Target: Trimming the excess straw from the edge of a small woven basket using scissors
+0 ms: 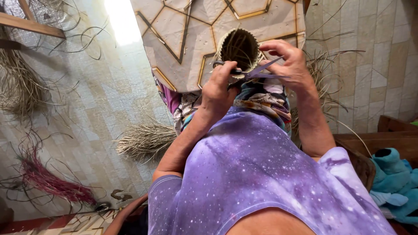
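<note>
Seen from overhead, a small woven basket [239,47] sits at about 12 o'clock, its open mouth facing the camera and loose fibre ends showing inside. The left hand [217,89] is closed around the handles of a pair of scissors [254,72], whose parted blades point toward 3 o'clock, just below the basket's rim. The right hand [289,61] curls over the basket's right edge, fingers bent and touching the rim above the blades; it grips the basket there. Behind the basket lies a sheet with a hexagon pattern [183,30]. On the tiled floor [100,100], a bundle of pale dried fibre [146,140] lies at 9 o'clock, and a bundle of red-dyed fibre [48,180] at 8 o'clock. A turquoise cloth [394,180] rests at 4 o'clock.
</note>
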